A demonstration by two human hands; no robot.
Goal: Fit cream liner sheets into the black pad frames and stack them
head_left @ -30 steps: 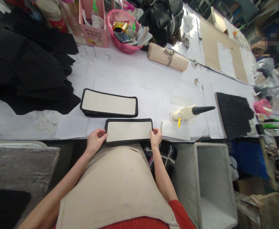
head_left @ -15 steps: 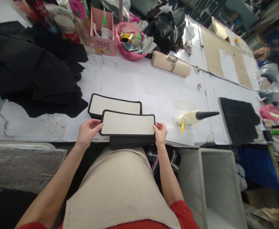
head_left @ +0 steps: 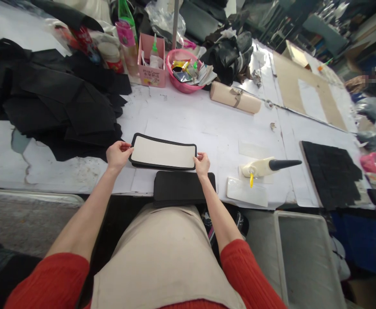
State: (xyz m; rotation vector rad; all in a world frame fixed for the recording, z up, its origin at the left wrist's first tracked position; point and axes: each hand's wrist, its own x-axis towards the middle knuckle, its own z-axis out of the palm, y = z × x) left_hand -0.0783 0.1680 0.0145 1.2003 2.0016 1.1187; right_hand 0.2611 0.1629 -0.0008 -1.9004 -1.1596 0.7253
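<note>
A long white panel with a black border point(head_left: 163, 152) lies over the stack of similar panels, or just above it; I cannot tell if it touches. My left hand point(head_left: 118, 154) pinches its left end, and my right hand point(head_left: 202, 164) pinches the right end. Nearer to me, a pile of plain black panels point(head_left: 183, 186) rests at the table's front edge, partly under my right forearm. To the right of my right hand stands a cream-coloured glue bottle point(head_left: 258, 168) with a black tip and a yellow piece on its side. White strips point(head_left: 247, 192) lie around it.
Black cut pieces point(head_left: 59, 98) heap up on the left. At the back are a pink box point(head_left: 152, 75), a pink basket point(head_left: 184, 86) and a beige roll point(head_left: 235, 98). A black-covered board point(head_left: 331, 171) lies at right. Below the table edge stands a grey bin point(head_left: 310, 257).
Both hands have carried the bordered panel forward and left, from over the black pile onto or just above the bordered stack. More of the black pile now shows. The view has shifted slightly.
</note>
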